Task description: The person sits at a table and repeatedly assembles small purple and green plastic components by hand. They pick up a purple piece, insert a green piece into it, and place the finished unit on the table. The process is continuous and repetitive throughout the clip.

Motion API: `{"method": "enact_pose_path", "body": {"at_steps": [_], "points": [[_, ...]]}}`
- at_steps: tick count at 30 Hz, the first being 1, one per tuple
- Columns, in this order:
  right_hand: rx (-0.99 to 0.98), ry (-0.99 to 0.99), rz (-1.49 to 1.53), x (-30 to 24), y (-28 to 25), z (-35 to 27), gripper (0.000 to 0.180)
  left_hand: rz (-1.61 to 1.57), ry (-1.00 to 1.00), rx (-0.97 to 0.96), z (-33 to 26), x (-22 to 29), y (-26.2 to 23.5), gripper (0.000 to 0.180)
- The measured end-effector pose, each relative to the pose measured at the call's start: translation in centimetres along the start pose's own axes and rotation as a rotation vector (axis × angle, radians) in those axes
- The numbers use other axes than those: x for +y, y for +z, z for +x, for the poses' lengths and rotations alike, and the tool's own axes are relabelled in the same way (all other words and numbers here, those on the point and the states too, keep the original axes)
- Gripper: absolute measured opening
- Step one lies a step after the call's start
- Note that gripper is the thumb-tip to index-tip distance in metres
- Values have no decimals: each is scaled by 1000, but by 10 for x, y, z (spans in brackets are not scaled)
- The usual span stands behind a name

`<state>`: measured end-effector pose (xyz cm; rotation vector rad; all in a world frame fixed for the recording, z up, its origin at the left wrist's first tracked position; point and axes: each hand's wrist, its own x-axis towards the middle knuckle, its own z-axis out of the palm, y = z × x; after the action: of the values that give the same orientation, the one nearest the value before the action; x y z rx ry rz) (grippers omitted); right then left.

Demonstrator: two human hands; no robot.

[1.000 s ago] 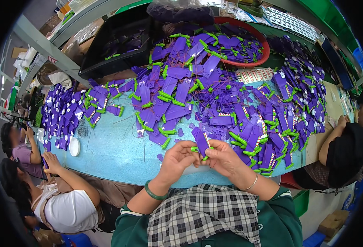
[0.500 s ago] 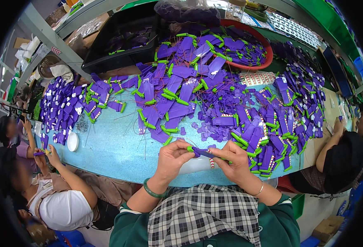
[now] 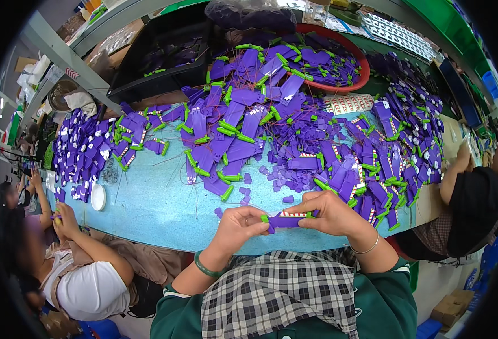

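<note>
In the head view, I see two bare hands meeting over the near edge of the blue-topped desk, with one purple piece held level between them; the left hand has its fingers drawn narrow, pinching the piece at its left end by a bright green tip; the right hand grips the other end, thumb below and fingers above; a red-and-white striped strip runs along the piece's far edge.

A green bangle circles the left wrist and a thin bracelet the right; a checked apron covers the lap just below.

Just beyond the hands lies a small purple scrap; farther back a great heap of purple and green pieces spreads over the desk, thin red wires among it, reaching up to a red basin filled with more; a black bin stands to the heap's left; a white dish sits near the left edge, beside a pile of purple pieces with white patches; a co-worker in a white sleeve sits at left, another in black at right.
</note>
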<state>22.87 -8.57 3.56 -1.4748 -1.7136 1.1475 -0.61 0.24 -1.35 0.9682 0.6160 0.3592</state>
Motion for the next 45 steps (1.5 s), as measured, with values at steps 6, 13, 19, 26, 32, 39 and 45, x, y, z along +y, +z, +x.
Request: {"method": "enact_pose_path", "body": {"at_steps": [6,13,19,26,32,39,45], "points": [[132,79,215,3,28,8,40,51,111,46,1,5,8,19],[106,-122,340,1,40,10,46,25,200,-63,4,16,13,15],[150,-293,108,-5,26,22,17,670,463,-84,1,33,15,12],[453,-167,-836,11,-7,21,12,586,355,238,-24,69,-20,9],[345,-123,-862,23,23,25,11,231,664,527,-17,71,-22,12],[286,-159,-759,30,28,25,6,267,439,347,-1,31,-9,14],[248,-235,-633,-1,25,23,6,658,202,125,18,9,22,12]]}}
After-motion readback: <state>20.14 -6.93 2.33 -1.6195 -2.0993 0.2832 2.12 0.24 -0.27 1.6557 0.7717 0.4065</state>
